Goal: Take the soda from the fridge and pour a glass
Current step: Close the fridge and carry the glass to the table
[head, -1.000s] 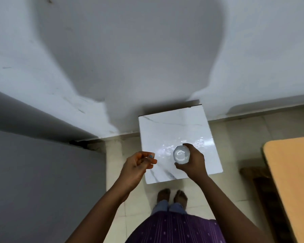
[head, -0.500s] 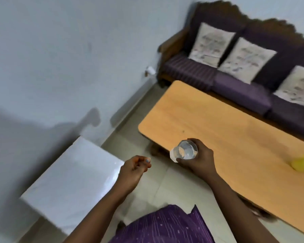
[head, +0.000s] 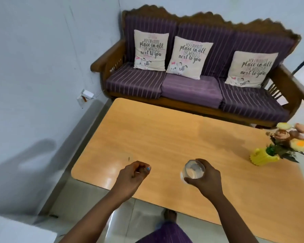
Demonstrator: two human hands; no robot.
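Note:
A clear drinking glass [head: 193, 170] is upright in my right hand [head: 204, 179], whose fingers wrap its side; I look down into its mouth and it appears to hold no liquid. It hovers over the near part of a light wooden table [head: 165, 137]. My left hand [head: 132, 176] floats over the table's near left corner, its fingers curled loosely with nothing in them. No soda and no fridge are in view.
A yellow pot of artificial flowers [head: 263, 156] stands at the table's right side. Behind the table is a purple wooden sofa [head: 189, 88] with three cushions. A white stool's corner [head: 16, 230] shows bottom left, beside the pale wall.
The view swung right, from the small white marble-topped stool to the wooden table and sofa. Both hands travelled with it, and the glass stayed in my right hand.

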